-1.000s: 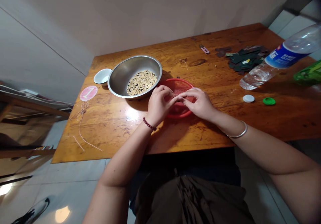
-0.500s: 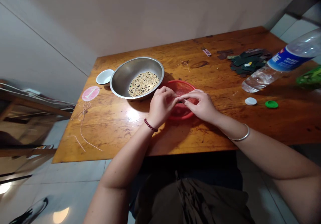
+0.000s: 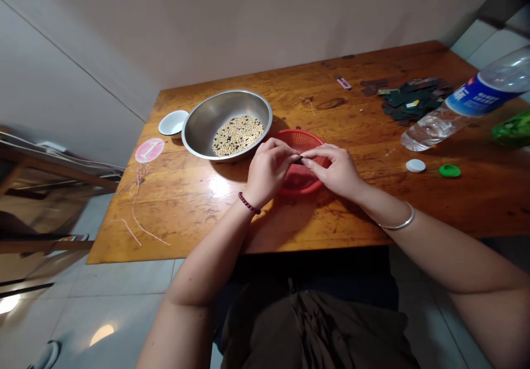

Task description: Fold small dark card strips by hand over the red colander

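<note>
Above a red mesh basket (image 3: 304, 183), my left hand (image 3: 269, 170) and my right hand (image 3: 336, 171) meet fingertip to fingertip. Between their pinched fingers is a small dark piece (image 3: 300, 160), too small to make out. Both hands are closed on it. Left of the basket stands a steel bowl (image 3: 199, 132), tilted in my view, holding pale round beads or beans (image 3: 238, 135) with dark ones mixed in. A dark bead bracelet circles my left wrist and a silver bangle my right.
A small white bowl (image 3: 173, 123), a pink round tag (image 3: 149, 150) and loose string (image 3: 138, 184) lie at left. At right are dark flat scraps (image 3: 408, 101), a water bottle (image 3: 476, 100), a white cap (image 3: 415, 165) and a green cap (image 3: 450, 170). A pink cutter (image 3: 343, 83) lies behind.
My fingertips have shifted slightly, and more of the small dark piece shows between them. Both hands stay over the basket. The view has moved a little.
</note>
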